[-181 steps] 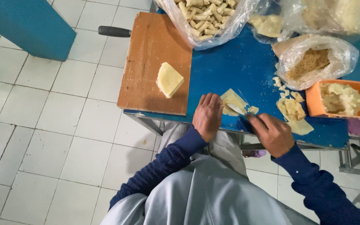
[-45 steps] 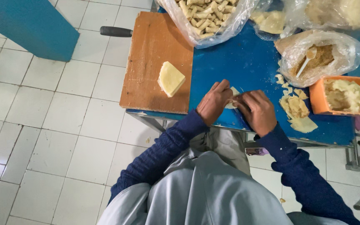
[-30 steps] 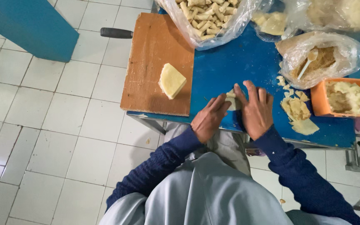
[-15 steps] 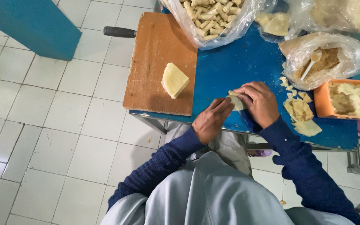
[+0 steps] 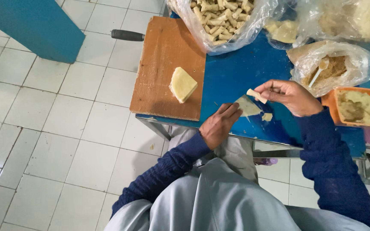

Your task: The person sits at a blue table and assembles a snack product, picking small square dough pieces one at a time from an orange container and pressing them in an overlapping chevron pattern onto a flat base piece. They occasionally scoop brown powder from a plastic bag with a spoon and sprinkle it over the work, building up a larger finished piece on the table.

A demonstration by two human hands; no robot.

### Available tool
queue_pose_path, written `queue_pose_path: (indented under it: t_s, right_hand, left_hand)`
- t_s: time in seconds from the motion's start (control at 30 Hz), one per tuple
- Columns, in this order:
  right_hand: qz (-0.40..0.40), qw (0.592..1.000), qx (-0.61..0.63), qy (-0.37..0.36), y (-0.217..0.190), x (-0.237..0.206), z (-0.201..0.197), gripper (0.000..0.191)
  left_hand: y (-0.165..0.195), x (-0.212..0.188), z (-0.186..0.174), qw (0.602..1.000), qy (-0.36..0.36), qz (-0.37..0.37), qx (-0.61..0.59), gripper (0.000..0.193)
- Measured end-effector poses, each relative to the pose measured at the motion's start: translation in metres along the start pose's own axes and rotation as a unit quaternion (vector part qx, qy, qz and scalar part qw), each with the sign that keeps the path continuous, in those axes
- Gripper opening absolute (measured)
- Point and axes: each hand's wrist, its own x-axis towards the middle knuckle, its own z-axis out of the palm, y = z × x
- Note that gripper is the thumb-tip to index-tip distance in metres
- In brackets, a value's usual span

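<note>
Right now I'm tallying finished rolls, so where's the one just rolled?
In the head view, the roll is pinched in the right hand, raised above the blue table, right of the cutting board.

You look almost straight down from the single head-worn camera, over your own lap and dark blue sleeves, onto the near edge of a blue table [image 5: 236, 77]. The lens sits high and fairly far back, so white floor tiles [image 5: 43, 128] fill the frame's left half while the table runs off top and right.
</note>
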Motion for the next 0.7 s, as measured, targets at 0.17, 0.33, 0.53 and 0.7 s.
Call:
queue_pose_path:
  t_s: [0.17, 0.33, 0.53, 0.7]
  right_hand:
    - [-0.199, 0.96, 0.191, 0.046, -0.042, 0.011, -0.011, 0.047]
    - [-0.195, 0.874, -0.267, 0.357, -0.044, -0.028, -0.05, 0.019]
    - [0.024, 0.667, -0.651, 0.362, 0.005, -0.032, -0.067, 0.017]
    - [0.023, 0.62, -0.654, 0.432, 0.012, -0.011, -0.043, 0.046]
  left_hand:
    - [0.0, -0.001, 0.0, 1.0, -0.002, 0.0, -0.014, 0.031]
    - [-0.001, 0.004, 0.002, 0.997, 0.036, -0.037, -0.05, 0.025]
    - [0.001, 0.015, 0.007, 0.986, 0.055, -0.156, 0.017, 0.029]
    - [0.003, 0.02, 0.01, 0.985, 0.067, -0.152, 0.056, 0.024]
